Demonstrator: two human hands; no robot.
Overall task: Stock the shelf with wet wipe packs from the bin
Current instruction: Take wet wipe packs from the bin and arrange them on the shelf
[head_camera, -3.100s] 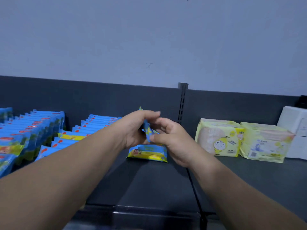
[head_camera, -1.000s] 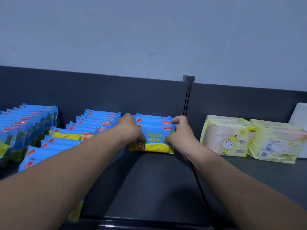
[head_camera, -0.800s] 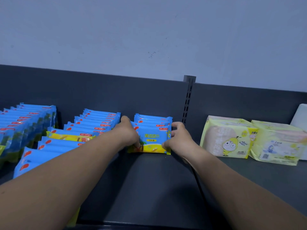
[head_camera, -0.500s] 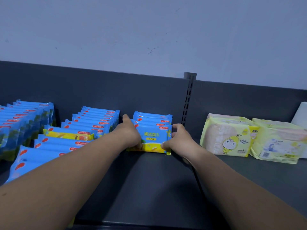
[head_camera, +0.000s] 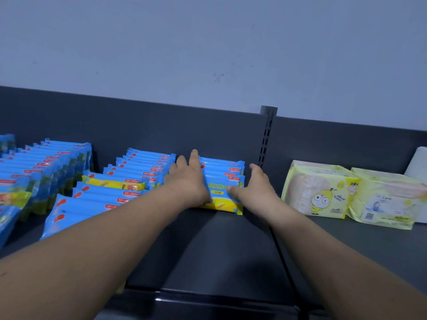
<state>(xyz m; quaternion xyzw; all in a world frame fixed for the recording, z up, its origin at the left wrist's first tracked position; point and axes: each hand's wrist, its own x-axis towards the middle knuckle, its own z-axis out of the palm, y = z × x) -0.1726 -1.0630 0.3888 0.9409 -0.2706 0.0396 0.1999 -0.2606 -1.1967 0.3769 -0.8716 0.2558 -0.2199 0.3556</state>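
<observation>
Two hands bracket a short row of wet wipe packs (head_camera: 222, 167) that stands on edge on the dark shelf (head_camera: 221, 255), close to the back panel and just left of the slotted upright (head_camera: 265, 144). The left hand (head_camera: 188, 183) lies against the left ends of the packs, its fingers straight and pointing toward the back panel, its thumb low at the bottom left corner of the front pack (head_camera: 220, 204). The right hand (head_camera: 255, 189) is at the right ends: one finger runs back along the side and the thumb rests flat on the front pack's blue-and-yellow face. Neither hand is clenched; both press with relaxed fingers, so the row sits squeezed between the palms rather than lifted (the packs' bottom edges rest on the shelf).

To the left, touching the left hand's knuckles, runs a longer row of the same blue packs (head_camera: 138, 174) — some of them slumped flat toward the front, one showing its yellow side. Farther left is another long row (head_camera: 44, 167). Right of the upright sit two pale yellow-green tissue packs (head_camera: 320, 190) side by side, and a white box (head_camera: 418, 162) at the frame's edge.
</observation>
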